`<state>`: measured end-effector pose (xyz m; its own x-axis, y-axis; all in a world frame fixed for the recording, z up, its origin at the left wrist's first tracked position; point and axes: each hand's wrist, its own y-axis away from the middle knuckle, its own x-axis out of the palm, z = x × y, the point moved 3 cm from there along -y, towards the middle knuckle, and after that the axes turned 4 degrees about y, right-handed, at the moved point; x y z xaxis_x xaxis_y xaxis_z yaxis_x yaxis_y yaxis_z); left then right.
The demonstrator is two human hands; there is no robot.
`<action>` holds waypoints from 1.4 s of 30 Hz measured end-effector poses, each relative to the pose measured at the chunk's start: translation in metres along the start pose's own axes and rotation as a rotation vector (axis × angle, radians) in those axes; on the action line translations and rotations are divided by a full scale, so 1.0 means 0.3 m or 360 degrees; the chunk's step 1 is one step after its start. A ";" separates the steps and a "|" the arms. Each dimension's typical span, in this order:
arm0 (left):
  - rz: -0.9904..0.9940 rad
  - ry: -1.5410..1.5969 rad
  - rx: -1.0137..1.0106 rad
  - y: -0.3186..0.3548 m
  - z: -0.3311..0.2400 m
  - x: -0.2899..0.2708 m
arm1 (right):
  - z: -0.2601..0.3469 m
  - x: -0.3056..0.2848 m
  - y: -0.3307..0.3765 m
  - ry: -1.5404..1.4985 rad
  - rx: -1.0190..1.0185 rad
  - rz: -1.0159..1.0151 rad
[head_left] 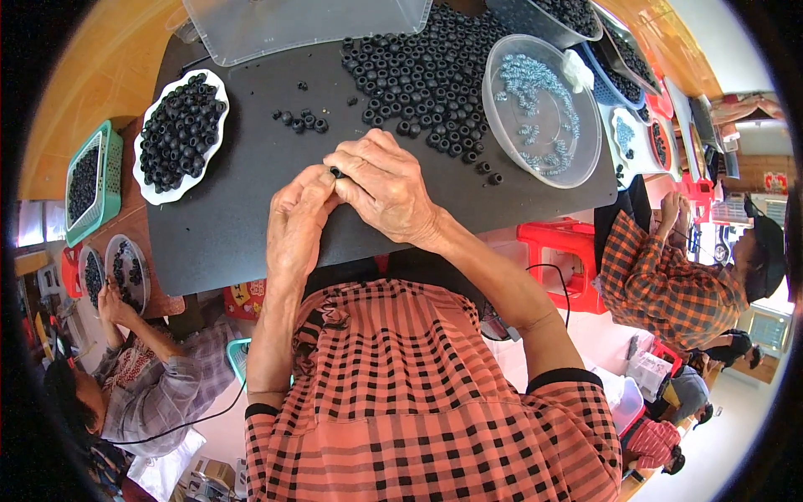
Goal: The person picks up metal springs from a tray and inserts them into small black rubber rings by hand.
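Observation:
My left hand [294,219] and my right hand [386,186] meet above the near part of the dark table. Between their fingertips they pinch a small black ring-shaped piece [336,172] with a hole in it. Fingers of both hands close on it and hide most of it. Just beyond lie several loose black pieces [301,123] of like shape. A large heap of them [418,79] spreads over the far middle of the table. To the right of the heap stands a clear round tub [513,130] with small pale blue pieces, perhaps springs.
A white scalloped plate [167,197] piled with black pieces stands at the left. An empty clear bin [309,32] sits at the far edge. More filled tubs [544,29] crowd the far right. One person [677,268] works at the right, another [167,376] at the left.

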<state>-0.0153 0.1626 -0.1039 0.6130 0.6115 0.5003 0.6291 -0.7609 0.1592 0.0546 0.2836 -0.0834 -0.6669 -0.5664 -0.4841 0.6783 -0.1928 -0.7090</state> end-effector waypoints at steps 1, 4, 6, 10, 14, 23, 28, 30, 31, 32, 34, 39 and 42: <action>-0.0042 0.0036 0.0017 -0.004 0.007 0.001 | 0.000 -0.003 -0.003 0.0035 -0.0017 0.0007; -0.0085 0.0120 0.0064 -0.014 0.023 -0.008 | 0.001 0.004 -0.012 -0.0009 -0.0011 0.0007; -0.0092 0.0165 0.0094 -0.018 0.017 -0.007 | -0.008 0.002 -0.017 -0.0029 0.0052 0.0047; -0.0121 0.0057 0.0139 -0.013 0.002 0.011 | -0.018 0.001 -0.020 -0.0185 0.0256 0.0084; -0.0219 -0.0108 0.0202 -0.010 -0.004 -0.018 | -0.012 -0.009 -0.030 -0.0276 0.0193 0.0043; -0.0245 -0.0831 0.0462 0.009 -0.003 -0.002 | -0.040 -0.001 -0.003 -0.0443 0.0322 0.0088; -0.0311 -0.1437 0.0688 0.020 -0.033 0.037 | -0.040 0.009 -0.008 -0.0476 0.0473 0.0114; -0.0363 -0.1495 0.0843 0.018 -0.027 0.026 | -0.038 0.008 -0.014 -0.0494 0.0543 0.0144; -0.0365 -0.1499 0.0841 0.015 -0.025 0.014 | -0.038 0.007 -0.018 -0.0529 0.0614 0.0198; -0.0362 -0.1239 0.0691 0.007 -0.018 -0.010 | -0.038 0.009 -0.018 -0.0564 0.0684 0.0252; -0.0360 -0.0980 0.0545 -0.002 -0.021 -0.024 | -0.041 0.008 -0.008 -0.0571 0.0559 0.0200; -0.0240 -0.0523 0.0248 0.001 -0.043 -0.025 | 0.000 -0.005 -0.021 -0.0326 0.0269 0.0188; -0.0234 -0.0494 0.0171 0.004 -0.044 -0.025 | 0.007 0.011 -0.010 -0.0157 0.0095 0.0146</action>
<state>-0.0256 0.1542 -0.0961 0.6179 0.7621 0.1936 0.7578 -0.6428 0.1117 0.0510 0.2806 -0.0816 -0.5698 -0.6594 -0.4904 0.7541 -0.1824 -0.6309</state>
